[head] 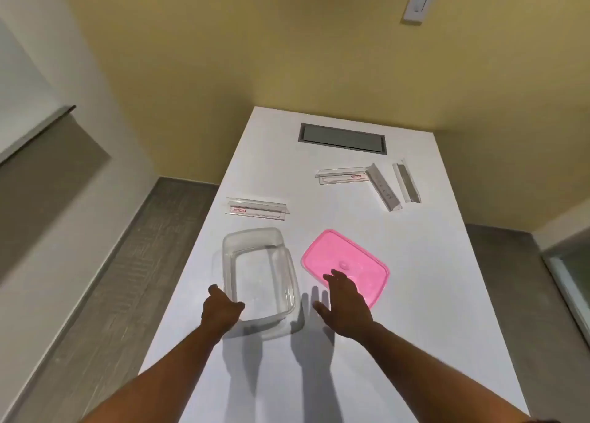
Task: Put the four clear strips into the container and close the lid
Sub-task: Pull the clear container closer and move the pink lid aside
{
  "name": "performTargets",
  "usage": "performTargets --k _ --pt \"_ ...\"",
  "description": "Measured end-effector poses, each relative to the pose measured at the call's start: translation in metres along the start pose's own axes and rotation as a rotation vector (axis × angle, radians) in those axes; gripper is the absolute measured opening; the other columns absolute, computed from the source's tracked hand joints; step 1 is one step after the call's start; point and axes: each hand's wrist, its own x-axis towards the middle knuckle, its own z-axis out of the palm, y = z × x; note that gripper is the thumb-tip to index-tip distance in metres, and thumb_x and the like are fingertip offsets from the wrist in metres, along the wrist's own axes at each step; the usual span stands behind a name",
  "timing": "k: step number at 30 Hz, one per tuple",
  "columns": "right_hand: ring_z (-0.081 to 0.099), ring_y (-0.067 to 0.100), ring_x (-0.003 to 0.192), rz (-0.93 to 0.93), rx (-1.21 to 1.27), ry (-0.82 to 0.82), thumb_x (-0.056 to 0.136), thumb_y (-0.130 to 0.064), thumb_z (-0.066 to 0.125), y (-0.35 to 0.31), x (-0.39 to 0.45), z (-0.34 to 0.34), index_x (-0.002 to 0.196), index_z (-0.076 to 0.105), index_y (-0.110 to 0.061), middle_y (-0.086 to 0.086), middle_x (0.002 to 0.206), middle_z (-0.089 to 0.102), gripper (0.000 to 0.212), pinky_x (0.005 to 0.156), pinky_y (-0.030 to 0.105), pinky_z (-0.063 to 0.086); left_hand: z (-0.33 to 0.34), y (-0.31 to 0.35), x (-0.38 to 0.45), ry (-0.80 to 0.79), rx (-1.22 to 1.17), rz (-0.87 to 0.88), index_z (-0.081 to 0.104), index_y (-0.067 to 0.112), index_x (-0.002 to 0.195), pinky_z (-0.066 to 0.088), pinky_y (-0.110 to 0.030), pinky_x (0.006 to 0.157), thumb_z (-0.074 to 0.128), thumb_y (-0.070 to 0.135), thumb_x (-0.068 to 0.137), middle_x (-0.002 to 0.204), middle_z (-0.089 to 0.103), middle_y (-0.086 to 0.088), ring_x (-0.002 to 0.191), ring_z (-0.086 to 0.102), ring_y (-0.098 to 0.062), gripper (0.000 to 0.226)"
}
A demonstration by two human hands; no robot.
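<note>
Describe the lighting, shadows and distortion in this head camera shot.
Head view: bright, even overhead light; soft double shadows from the arms and right hand fall on the white table; the left hand shades the clear container; wide-angle lens splays walls and table edges; slightly soft, so strip labels are unreadable.

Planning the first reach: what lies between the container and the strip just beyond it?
Nothing. The head view shows only bare white table between the clear container and the nearest clear strip.

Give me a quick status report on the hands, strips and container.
Left hand gripping the container near rim; right hand open, hovering by the pink lid. Container empty, lid off. All four clear strips on the table. Nothing blocking.
</note>
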Motion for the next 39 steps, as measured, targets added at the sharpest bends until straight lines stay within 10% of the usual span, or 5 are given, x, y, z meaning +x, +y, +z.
performTargets --k 5,19,24,29,39 --pt "0.045 0.022 0.141 0.223 0.398 -0.134 0.096 -0.053 0.061 -0.015 0.001 0.017 0.151 0.041 -0.014 0.005 0.156 0.041 0.07 0.113 0.035 0.038 0.005 -0.007 0.005 -0.062 -0.203 -0.069 0.046 0.011 0.11 0.065 -0.046 0.066 0.055 -0.008 0.082 0.12 0.053 -0.016 0.083 0.065 -0.032 0.035" --pt "0.067 0.027 0.088 0.611 1.2 -0.075 0.091 -0.037 0.075 -0.049 0.002 0.027 0.145 0.041 -0.019 0.011 0.13 0.055 0.066 0.069 0.035 0.065 0.033 0.014 -0.036 -0.177 -0.366 -0.08 0.043 0.012 0.09 0.052 -0.024 0.043 0.058 -0.009 0.078 0.102 0.053 -0.012 0.059 0.074 -0.028 0.029" --pt "0.067 0.022 0.087 0.584 1.188 0.077 0.088 0.001 0.069 -0.04 -0.001 0.021 0.144 0.046 -0.013 0.014 0.14 0.049 0.062 0.053 0.023 0.058 0.038 0.013 -0.052 -0.201 -0.281 0.014 0.039 0.015 0.092 0.053 -0.029 0.056 0.071 0.009 0.071 0.096 0.053 -0.009 0.067 0.064 -0.023 0.039" --pt "0.071 0.031 0.084 0.516 1.153 0.099 0.091 0.001 0.053 -0.007 -0.012 0.001 0.139 0.052 -0.013 0.018 0.122 0.061 0.051 0.072 0.046 0.066 0.035 0.014 -0.053 -0.116 -0.153 0.106 0.036 0.008 0.141 0.053 -0.044 0.1 0.077 0.041 0.079 0.136 0.051 -0.015 0.12 0.059 -0.034 0.081" --pt "0.073 0.031 0.092 0.413 0.875 -0.043 0.089 -0.002 0.05 0.081 -0.057 -0.026 0.141 0.057 -0.025 0.005 0.126 0.067 0.058 0.061 0.035 0.062 0.03 0.022 -0.058 -0.136 -0.108 0.267 0.04 0.014 0.145 0.046 -0.038 0.102 0.07 0.026 0.091 0.145 0.053 -0.01 0.125 0.055 -0.027 0.064"
